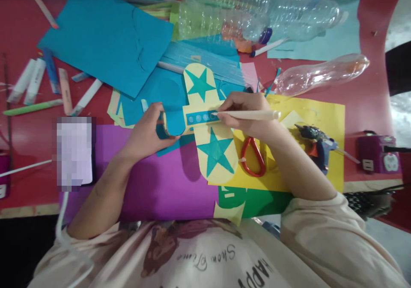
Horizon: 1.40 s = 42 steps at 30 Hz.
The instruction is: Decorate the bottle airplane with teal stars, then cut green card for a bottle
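Yellow paper plane (pixel 188 110), mid-tabletop over the purple sheet (pixel 154 185) near the front edge, looks mostly decorated: green star on each wing, row of circles on the blue strip (pixel 202 117), rightmost seemingly in progress; anything else left, cannot tell. Left hand (pixel 146 132) is half-curled, thumb and fingers gripping the plane's blue-tipped end. Right hand (pixel 252 102) pinches a white pen (pixel 253 115), tip at that circle.
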### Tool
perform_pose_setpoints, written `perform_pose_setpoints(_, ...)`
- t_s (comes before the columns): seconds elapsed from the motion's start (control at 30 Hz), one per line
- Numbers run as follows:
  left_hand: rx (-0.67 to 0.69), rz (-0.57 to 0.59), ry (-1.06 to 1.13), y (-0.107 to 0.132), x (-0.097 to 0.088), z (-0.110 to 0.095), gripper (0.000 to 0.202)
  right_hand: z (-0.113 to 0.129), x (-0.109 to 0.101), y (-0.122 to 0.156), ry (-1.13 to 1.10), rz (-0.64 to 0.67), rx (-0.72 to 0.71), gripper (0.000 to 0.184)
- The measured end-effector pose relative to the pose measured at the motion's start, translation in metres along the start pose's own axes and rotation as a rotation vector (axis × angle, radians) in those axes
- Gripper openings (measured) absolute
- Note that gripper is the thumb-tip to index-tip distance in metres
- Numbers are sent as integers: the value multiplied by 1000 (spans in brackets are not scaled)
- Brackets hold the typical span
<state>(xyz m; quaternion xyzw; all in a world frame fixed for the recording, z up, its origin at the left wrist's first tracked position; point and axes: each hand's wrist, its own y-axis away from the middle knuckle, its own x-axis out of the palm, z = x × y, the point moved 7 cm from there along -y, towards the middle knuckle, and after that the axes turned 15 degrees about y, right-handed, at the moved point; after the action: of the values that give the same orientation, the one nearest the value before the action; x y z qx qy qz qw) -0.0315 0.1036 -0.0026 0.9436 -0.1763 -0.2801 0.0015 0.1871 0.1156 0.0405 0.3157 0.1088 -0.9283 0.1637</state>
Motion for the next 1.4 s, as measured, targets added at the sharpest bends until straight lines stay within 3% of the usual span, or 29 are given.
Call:
perform_pose_setpoints(0.37, 12, 2, -46, 0, 0, 3, 55, 4, 2, -2, -39, 96, -13, 14)
perform_pose_setpoints(0.67, -10, 2, -9, -1, 1, 1, 51, -2, -1, -1, -7, 30, 101, 22)
perform_pose_setpoints(0.97, 15, 1, -27, 0, 1, 2, 54, 2, 2, -2, -24, 73, -12, 20)
perform_pose_setpoints(1.4, 6, 6, -40, -1, 1, 2, 52, -1, -1, -3, -25, 37, 53, 18)
